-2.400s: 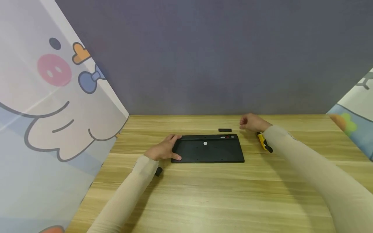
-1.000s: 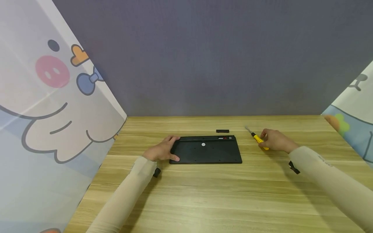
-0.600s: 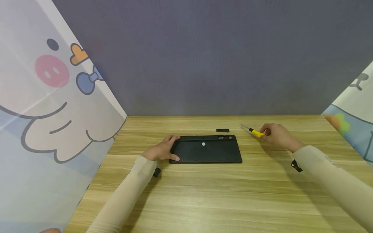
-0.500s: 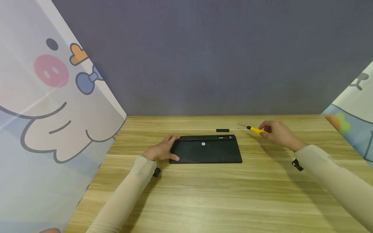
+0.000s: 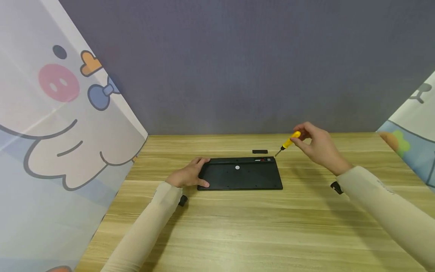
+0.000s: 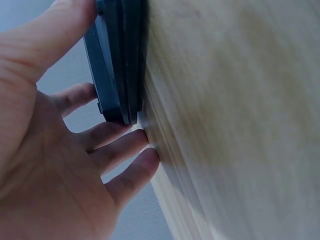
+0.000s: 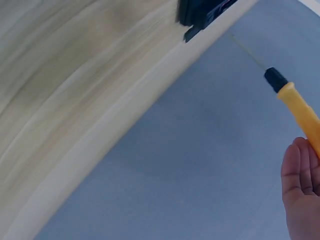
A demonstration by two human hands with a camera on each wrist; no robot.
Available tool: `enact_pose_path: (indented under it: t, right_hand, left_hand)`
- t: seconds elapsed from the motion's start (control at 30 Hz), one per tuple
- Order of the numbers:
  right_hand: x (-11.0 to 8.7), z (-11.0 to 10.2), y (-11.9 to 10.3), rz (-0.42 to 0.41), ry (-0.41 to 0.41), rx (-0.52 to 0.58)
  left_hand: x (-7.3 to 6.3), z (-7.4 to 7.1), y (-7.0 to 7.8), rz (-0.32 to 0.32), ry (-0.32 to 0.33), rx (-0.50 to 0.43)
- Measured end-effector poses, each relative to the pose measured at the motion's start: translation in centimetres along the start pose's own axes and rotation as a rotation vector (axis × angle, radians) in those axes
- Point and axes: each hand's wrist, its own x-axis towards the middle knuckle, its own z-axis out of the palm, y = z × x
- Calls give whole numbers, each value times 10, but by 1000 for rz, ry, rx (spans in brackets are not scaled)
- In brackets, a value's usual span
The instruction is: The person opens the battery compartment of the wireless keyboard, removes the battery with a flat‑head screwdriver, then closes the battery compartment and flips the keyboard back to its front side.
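In the head view a black keyboard (image 5: 242, 175) lies underside up, a small compartment (image 5: 263, 159) uncovered near its far right corner. My left hand (image 5: 190, 174) holds its left end between thumb and fingers; the left wrist view shows the thumb (image 6: 55, 30) on the keyboard (image 6: 117, 65) and several fingertips beside its end. My right hand (image 5: 317, 145) pinches the yellow handle of a screwdriver (image 5: 290, 140). The shaft slants down, its tip close to the far right corner; whether it touches cannot be told. The right wrist view shows the screwdriver (image 7: 295, 105) above the fingers.
A thin black cover piece (image 5: 259, 152) lies behind the keyboard. The wooden table (image 5: 238, 226) meets a grey partition (image 5: 238, 75) at its far edge. Cartoon-printed panels (image 5: 61, 151) stand at both sides.
My right hand took up the screwdriver from the table at the right. It has since risen and moved left, tipping the shaft down to the keyboard's corner. My left hand stays in place.
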Motion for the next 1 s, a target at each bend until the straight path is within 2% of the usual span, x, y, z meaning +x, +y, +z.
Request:
enact_pose_path:
  t: [0.2,0.53,0.77,1.0]
  right_hand:
    - [8,16,-6,-44,-36,73]
    - [14,30,-7,-65,-64,105]
    - [15,33,-10,-37,-76,78]
    - [18,36,-15,-27,-83,55]
  left_hand:
    - [1,1,-1,-18,4,15]
    - [2,1,1,-32,3,33]
    - [3,1,1,3,12,60]
    - [2,1,0,1,13,62]
